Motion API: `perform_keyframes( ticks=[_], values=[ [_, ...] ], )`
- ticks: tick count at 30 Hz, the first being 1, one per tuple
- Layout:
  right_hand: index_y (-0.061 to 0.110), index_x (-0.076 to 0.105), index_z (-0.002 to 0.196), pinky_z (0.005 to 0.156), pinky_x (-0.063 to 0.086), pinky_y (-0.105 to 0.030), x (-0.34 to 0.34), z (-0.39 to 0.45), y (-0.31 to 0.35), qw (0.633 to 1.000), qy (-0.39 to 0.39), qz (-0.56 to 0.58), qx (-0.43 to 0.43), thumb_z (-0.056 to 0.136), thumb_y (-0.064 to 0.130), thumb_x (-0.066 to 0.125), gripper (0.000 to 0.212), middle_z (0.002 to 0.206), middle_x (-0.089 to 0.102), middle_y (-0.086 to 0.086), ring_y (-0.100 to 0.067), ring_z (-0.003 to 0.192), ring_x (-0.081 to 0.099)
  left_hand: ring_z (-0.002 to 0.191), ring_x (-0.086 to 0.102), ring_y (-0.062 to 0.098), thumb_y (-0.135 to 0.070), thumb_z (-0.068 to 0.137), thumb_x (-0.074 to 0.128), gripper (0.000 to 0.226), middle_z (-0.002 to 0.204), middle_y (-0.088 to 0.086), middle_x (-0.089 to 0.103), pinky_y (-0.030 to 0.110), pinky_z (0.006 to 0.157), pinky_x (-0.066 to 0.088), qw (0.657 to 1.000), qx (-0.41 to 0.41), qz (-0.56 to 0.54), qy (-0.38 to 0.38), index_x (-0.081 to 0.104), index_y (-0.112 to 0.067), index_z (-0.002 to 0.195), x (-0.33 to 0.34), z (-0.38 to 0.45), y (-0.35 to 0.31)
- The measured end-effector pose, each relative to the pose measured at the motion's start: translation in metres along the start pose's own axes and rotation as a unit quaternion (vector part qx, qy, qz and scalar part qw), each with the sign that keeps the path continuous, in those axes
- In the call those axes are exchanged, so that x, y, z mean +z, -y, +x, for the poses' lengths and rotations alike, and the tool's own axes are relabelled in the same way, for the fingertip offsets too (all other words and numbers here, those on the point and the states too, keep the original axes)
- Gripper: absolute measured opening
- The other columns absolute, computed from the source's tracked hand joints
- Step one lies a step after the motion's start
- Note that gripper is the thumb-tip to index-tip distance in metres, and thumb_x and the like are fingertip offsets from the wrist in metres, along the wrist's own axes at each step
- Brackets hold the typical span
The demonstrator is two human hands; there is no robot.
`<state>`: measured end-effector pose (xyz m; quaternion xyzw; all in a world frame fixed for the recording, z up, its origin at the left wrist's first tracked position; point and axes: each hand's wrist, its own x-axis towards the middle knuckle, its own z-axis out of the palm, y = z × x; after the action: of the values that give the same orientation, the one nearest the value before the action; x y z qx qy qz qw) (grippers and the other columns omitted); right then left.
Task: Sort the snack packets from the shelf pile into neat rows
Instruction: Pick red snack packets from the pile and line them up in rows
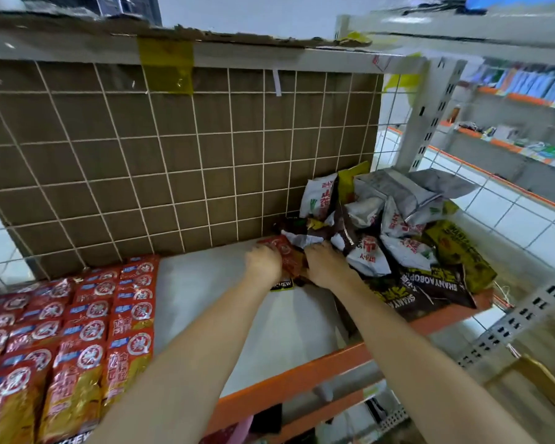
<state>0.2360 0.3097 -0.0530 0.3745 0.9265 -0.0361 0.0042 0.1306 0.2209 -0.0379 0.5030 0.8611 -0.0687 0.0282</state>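
Both arms reach straight out over the shelf (237,315), backs of the hands up; the left hand (263,262) and the right hand (326,262) sit close together, each with fingers curled down onto a red packet (285,254); the grip of each hand is narrow and holds that packet, though the fingertips are hidden. Just right of the hands lies the messy pile (398,225) of white, dark and yellow packets. Far left of the hands, red packets stand in neat rows (77,331). Behind the hands is a wire grid (180,155) over brown cardboard; the shelf has an orange edge (302,376); more shelves (510,123) stand far right.
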Motion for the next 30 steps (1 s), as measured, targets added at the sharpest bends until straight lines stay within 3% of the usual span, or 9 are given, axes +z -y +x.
perform_keyframes(
  ticks=[7, 11, 13, 15, 17, 19, 25, 28, 30],
  values=[
    [0.014, 0.046, 0.137, 0.102, 0.042, -0.042, 0.011, 0.019, -0.008, 0.998, 0.024, 0.058, -0.027, 0.089, 0.021, 0.052, 0.049, 0.133, 0.052, -0.012, -0.031, 0.123, 0.047, 0.13, 0.037, 0.04, -0.031, 0.1, 0.039, 0.06, 0.144, 0.028, 0.031, 0.042, 0.105, 0.033, 0.981, -0.083, -0.165, 0.054, 0.015, -0.005, 0.149, 0.013, 0.013, -0.014],
    [0.021, 0.043, 0.137, 0.101, 0.044, -0.041, 0.054, 0.056, -0.027, 0.996, 0.02, 0.086, 0.001, 0.083, 0.033, 0.047, 0.056, 0.134, 0.05, -0.009, -0.03, 0.124, 0.046, 0.136, 0.025, 0.042, -0.031, 0.092, 0.056, 0.08, 0.147, 0.031, 0.018, 0.044, 0.108, 0.029, 0.968, -0.102, -0.222, 0.048, 0.003, -0.02, 0.15, 0.008, 0.018, -0.019],
    [0.013, 0.057, 0.122, 0.089, 0.048, -0.034, 0.019, 0.029, -0.011, 0.993, 0.009, 0.12, 0.003, 0.086, 0.027, 0.047, 0.04, 0.119, 0.057, -0.007, -0.028, 0.111, 0.054, 0.135, 0.024, 0.042, -0.027, 0.093, 0.052, 0.073, 0.147, 0.028, 0.02, 0.044, 0.108, 0.027, 0.954, -0.129, -0.267, 0.031, 0.007, -0.018, 0.15, 0.004, 0.019, -0.018],
    [0.01, 0.061, 0.094, 0.072, 0.043, -0.028, -0.003, 0.012, -0.002, 0.984, -0.027, 0.173, 0.006, 0.087, 0.017, 0.05, 0.014, 0.093, 0.056, -0.002, -0.022, 0.092, 0.057, 0.131, 0.031, 0.041, -0.023, 0.093, 0.048, 0.06, 0.144, 0.023, 0.03, 0.043, 0.105, 0.03, 0.939, -0.133, -0.317, -0.002, 0.022, -0.013, 0.145, 0.004, 0.019, -0.011],
    [0.012, 0.056, 0.092, 0.07, 0.04, -0.027, -0.01, 0.005, 0.001, 0.97, -0.042, 0.238, 0.018, 0.088, 0.016, 0.055, 0.005, 0.089, 0.053, -0.001, -0.018, 0.086, 0.054, 0.122, 0.043, 0.04, -0.02, 0.09, 0.05, 0.047, 0.133, 0.021, 0.045, 0.04, 0.098, 0.036, 0.926, -0.123, -0.354, -0.033, 0.036, -0.007, 0.133, 0.006, 0.017, 0.0],
    [0.011, 0.051, 0.104, 0.072, 0.042, -0.029, -0.018, 0.001, 0.005, 0.957, -0.047, 0.287, 0.019, 0.088, 0.021, 0.06, 0.021, 0.096, 0.055, -0.003, -0.018, 0.091, 0.055, 0.116, 0.048, 0.04, -0.014, 0.089, 0.051, 0.041, 0.124, 0.021, 0.055, 0.037, 0.092, 0.039, 0.911, -0.113, -0.391, -0.062, 0.042, -0.005, 0.127, 0.009, 0.01, 0.014],
    [0.02, 0.057, 0.093, 0.081, 0.053, -0.036, -0.027, 0.007, 0.036, 0.895, -0.055, 0.442, 0.003, 0.087, 0.02, 0.066, 0.011, 0.096, 0.065, -0.002, -0.017, 0.091, 0.062, 0.12, 0.051, 0.03, -0.009, 0.089, 0.059, 0.05, 0.128, 0.013, 0.056, 0.022, 0.087, 0.036, 0.859, -0.112, -0.479, -0.141, 0.042, -0.008, 0.136, 0.018, -0.018, 0.078],
    [0.018, 0.055, 0.087, 0.08, 0.051, -0.04, -0.019, 0.018, 0.07, 0.849, -0.019, 0.528, 0.024, 0.084, 0.009, 0.068, 0.016, 0.096, 0.064, -0.011, -0.025, 0.09, 0.062, 0.124, 0.048, 0.029, -0.008, 0.089, 0.058, 0.055, 0.134, 0.014, 0.052, 0.026, 0.096, 0.035, 0.865, -0.156, -0.458, -0.132, 0.037, -0.008, 0.14, 0.026, -0.032, 0.117],
    [0.008, 0.058, 0.097, 0.081, 0.051, -0.041, -0.007, 0.028, 0.094, 0.831, 0.001, 0.555, 0.049, 0.083, 0.002, 0.068, 0.019, 0.099, 0.063, -0.016, -0.027, 0.09, 0.06, 0.121, 0.05, 0.031, -0.009, 0.09, 0.057, 0.051, 0.13, 0.016, 0.055, 0.029, 0.096, 0.038, 0.875, -0.179, -0.433, -0.12, 0.04, -0.005, 0.137, 0.031, -0.036, 0.136]
  ],
)
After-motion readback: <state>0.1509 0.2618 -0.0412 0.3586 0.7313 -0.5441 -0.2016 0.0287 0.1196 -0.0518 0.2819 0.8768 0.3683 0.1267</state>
